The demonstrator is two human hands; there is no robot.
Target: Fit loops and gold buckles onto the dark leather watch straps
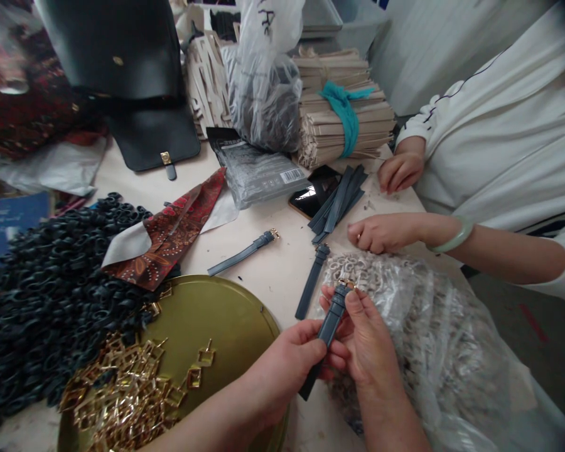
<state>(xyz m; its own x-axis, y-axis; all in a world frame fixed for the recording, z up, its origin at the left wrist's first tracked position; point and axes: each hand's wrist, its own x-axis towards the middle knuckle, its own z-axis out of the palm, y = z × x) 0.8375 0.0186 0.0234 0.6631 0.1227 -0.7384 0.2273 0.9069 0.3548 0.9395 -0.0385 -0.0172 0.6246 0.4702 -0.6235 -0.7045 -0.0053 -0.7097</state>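
Head view: dark strap (331, 321) held above counter (282, 276), near clear plastic bag (442, 333). Lower part pinched by left hand (297, 351), upper end pinched by right hand (368, 333), gold buckle (347, 284) seen by right thumb. Second strap (312, 280) laid just beyond; third strap (242, 253) laid near green tray (216, 314), on which loose buckles (127, 392) are piled. Black loops (51, 276) heaped at left.

The strap (331, 322) looks like smooth leather with a soft shine, and its buckle (346, 284) is shiny metal. The tray (235, 333) looks like smooth metal. The phone (306, 201) is glossy like glass. The bag (452, 351) is thin, crinkly, see-through plastic.
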